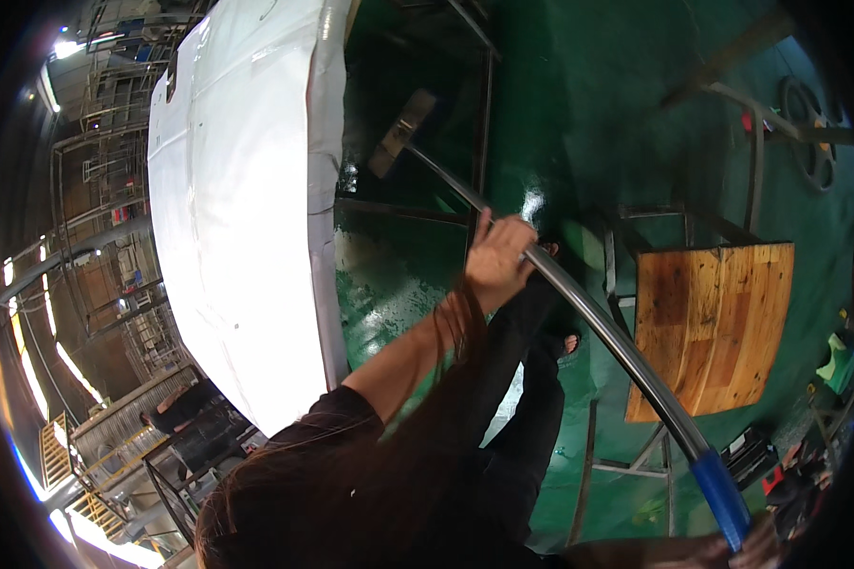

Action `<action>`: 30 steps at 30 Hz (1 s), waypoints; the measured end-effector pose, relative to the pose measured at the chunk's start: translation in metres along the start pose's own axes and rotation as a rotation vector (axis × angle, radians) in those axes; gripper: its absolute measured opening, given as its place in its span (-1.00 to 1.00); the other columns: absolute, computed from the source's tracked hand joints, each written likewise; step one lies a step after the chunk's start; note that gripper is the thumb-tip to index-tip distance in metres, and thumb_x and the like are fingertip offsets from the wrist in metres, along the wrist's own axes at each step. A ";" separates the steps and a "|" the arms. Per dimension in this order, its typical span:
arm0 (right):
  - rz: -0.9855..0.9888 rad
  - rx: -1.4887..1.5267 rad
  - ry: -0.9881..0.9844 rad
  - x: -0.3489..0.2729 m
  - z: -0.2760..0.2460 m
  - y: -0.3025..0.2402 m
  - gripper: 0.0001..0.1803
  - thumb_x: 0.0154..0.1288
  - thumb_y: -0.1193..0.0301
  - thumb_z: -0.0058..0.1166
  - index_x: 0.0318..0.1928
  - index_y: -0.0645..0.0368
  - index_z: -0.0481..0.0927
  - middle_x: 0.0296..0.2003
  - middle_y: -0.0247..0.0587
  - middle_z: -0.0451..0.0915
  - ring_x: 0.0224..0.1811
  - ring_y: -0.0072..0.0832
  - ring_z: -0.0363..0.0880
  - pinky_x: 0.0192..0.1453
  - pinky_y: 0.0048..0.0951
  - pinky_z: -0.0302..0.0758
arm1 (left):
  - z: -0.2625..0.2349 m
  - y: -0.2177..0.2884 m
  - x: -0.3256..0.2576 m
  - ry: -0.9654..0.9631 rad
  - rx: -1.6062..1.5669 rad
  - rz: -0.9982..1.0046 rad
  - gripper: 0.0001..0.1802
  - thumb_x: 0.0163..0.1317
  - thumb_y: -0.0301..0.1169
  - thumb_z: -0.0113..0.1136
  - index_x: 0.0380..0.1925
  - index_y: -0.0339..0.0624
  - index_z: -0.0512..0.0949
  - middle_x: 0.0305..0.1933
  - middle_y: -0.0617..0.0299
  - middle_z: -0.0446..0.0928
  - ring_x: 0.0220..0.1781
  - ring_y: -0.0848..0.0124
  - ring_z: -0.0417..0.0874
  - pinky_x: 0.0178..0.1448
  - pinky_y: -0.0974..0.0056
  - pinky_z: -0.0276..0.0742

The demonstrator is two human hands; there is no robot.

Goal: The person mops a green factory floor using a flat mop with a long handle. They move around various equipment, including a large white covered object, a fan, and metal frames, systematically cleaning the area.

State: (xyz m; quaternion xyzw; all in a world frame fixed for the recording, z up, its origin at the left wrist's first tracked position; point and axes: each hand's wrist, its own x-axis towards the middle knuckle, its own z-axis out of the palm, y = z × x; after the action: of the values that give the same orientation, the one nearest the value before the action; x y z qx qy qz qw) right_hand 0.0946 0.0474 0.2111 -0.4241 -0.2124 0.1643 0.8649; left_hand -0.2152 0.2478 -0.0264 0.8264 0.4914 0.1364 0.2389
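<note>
- The right hand (761,548), nearest and partly cut off by the shadowed lower edge, appeared wrapped around the end of a blue grip (721,498); its separate fingers were too dim and blurred to tell.
- The blue grip looked smooth; any lettering on it could not be made out.
- The long-handled flat mop (626,346) ran slantwise from that grip up and leftward, its pole of shiny, silvery metal catching a bright streak along its length.
- The left hand (498,264) grasped the pole farther along, the forearm reaching in from a dark short sleeve.
- Dark trousers (531,417) and bare toes (571,344) showed beneath the arms.
- To the right stood a plank top (712,327) of varnished-looking wood, patched in honey and brown, with dark metal bars beside it.
- To the left spread a bright white cover (247,218); its few small marks were too faint to read.
- The mop head (403,135), a narrow rectangle with a paler middle, lay on the glossy green floor (560,123) just beside the white cover, near thin dark metal bars.
- Farthest left, metal racks (128,190) stood in dimness.
</note>
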 end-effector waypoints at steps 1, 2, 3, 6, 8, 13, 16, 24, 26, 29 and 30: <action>-0.017 -0.002 0.007 -0.008 -0.014 0.016 -0.71 0.40 0.38 -0.29 -0.54 -0.06 0.24 -0.89 -0.66 -0.02 -0.85 -0.77 -0.03 -0.56 -0.59 0.18 | 0.002 -0.020 0.006 0.004 0.032 -0.004 -0.76 -0.03 -0.46 0.28 -0.35 -0.09 0.43 -0.18 0.20 0.48 0.12 0.20 0.47 0.34 -0.09 0.10; 0.199 0.261 -0.278 -0.021 -0.019 0.032 -0.65 0.33 0.30 -0.20 -0.10 0.40 0.30 -0.69 -0.25 0.34 -0.58 -0.47 0.33 -0.12 -0.25 0.39 | 0.003 -0.044 0.009 0.010 0.101 -0.041 -0.75 -0.01 -0.47 0.25 -0.32 -0.06 0.42 -0.13 0.22 0.49 0.18 0.22 0.43 0.35 -0.11 0.07; 0.082 -0.071 -0.106 -0.046 0.000 0.059 -0.74 0.27 0.37 -0.20 -0.13 0.31 0.29 -0.68 -0.29 0.34 -0.63 -0.51 0.30 -0.27 -0.36 0.38 | 0.004 -0.068 0.010 0.032 0.191 -0.059 -0.74 0.02 -0.48 0.21 -0.27 -0.05 0.40 -0.10 0.24 0.49 0.23 0.20 0.38 0.34 -0.13 0.07; 0.241 -0.377 -0.028 -0.085 0.042 0.130 -0.93 0.19 0.47 -0.21 -0.34 0.11 0.21 -0.72 -0.40 0.24 -0.72 -0.57 0.18 -0.43 -0.42 0.33 | -0.001 -0.148 -0.017 -0.007 0.302 -0.372 -0.55 0.02 -0.54 0.13 -0.05 0.02 0.31 0.17 0.26 0.33 0.36 0.12 0.20 0.39 -0.18 -0.02; 0.366 -0.148 -0.132 -0.090 0.045 0.126 -0.86 0.17 0.47 -0.20 -0.43 0.04 0.13 -0.74 -0.41 0.19 -0.74 -0.58 0.14 -0.44 -0.39 0.33 | -0.007 -0.155 -0.015 -0.121 0.326 -0.371 -0.50 0.06 -0.54 0.10 0.03 0.01 0.25 0.27 0.20 0.23 0.38 0.05 0.14 0.39 -0.14 0.02; 0.148 -0.206 -0.225 -0.069 0.038 0.026 -0.85 0.24 0.44 -0.19 -0.48 0.01 0.23 -0.81 -0.49 0.09 -0.75 -0.65 0.09 -0.48 -0.45 0.23 | -0.007 -0.081 -0.030 0.063 0.011 -0.259 -0.47 0.11 -0.53 0.09 0.10 -0.22 0.19 0.28 -0.12 0.15 0.36 -0.10 0.11 0.42 -0.02 0.02; 0.082 0.083 -0.300 -0.047 0.052 -0.056 -0.70 0.32 0.40 -0.22 -0.61 -0.09 0.25 -0.90 -0.59 0.01 -0.83 -0.73 0.02 -0.56 -0.55 0.13 | -0.014 -0.002 -0.036 0.120 -0.128 -0.072 -0.44 0.16 -0.54 0.06 0.17 -0.29 0.12 0.32 -0.24 0.05 0.37 -0.23 0.02 0.45 0.01 -0.06; -0.125 -0.239 -0.307 -0.105 0.097 -0.087 -0.82 0.24 0.33 -0.12 -0.52 -0.01 0.34 -0.89 -0.46 0.15 -0.80 -0.59 0.21 -0.58 -0.41 0.22 | -0.042 -0.001 0.017 0.094 -0.333 -0.088 -0.43 0.19 -0.49 0.09 0.19 -0.23 0.12 0.40 -0.22 -0.14 0.42 -0.20 -0.10 0.41 0.06 0.08; -0.176 -0.259 -0.314 -0.114 0.111 -0.062 -0.79 0.24 0.31 -0.11 -0.52 0.07 0.37 -0.87 -0.37 0.19 -0.77 -0.51 0.29 -0.57 -0.36 0.28 | -0.048 -0.028 0.042 0.077 -0.290 -0.033 -0.43 0.18 -0.51 0.10 0.18 -0.23 0.14 0.39 -0.24 -0.11 0.41 -0.20 -0.07 0.40 0.07 0.09; -0.106 -0.200 -0.455 -0.122 0.125 -0.022 -0.71 0.23 0.33 -0.07 -0.59 0.17 0.36 -0.84 -0.29 0.27 -0.71 -0.42 0.39 -0.51 -0.28 0.39 | -0.042 -0.075 0.080 0.057 -0.198 -0.026 -0.40 0.19 -0.48 0.10 0.21 -0.11 0.11 0.40 -0.20 -0.08 0.41 -0.12 0.00 0.41 -0.04 0.02; -0.136 -0.273 -0.460 -0.131 0.116 -0.002 -0.79 0.25 0.37 -0.12 -0.53 0.09 0.33 -0.80 -0.36 0.25 -0.70 -0.50 0.33 -0.44 -0.33 0.38 | -0.043 -0.084 0.095 0.015 -0.163 -0.093 -0.40 0.21 -0.44 0.09 0.23 -0.05 0.10 0.41 -0.15 -0.07 0.43 -0.05 0.00 0.42 -0.09 -0.03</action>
State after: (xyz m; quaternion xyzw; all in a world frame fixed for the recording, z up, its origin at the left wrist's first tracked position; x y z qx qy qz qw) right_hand -0.0761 0.0627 0.2464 -0.4728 -0.4515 0.1676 0.7379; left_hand -0.2520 0.3757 -0.0350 0.7794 0.5184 0.1709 0.3076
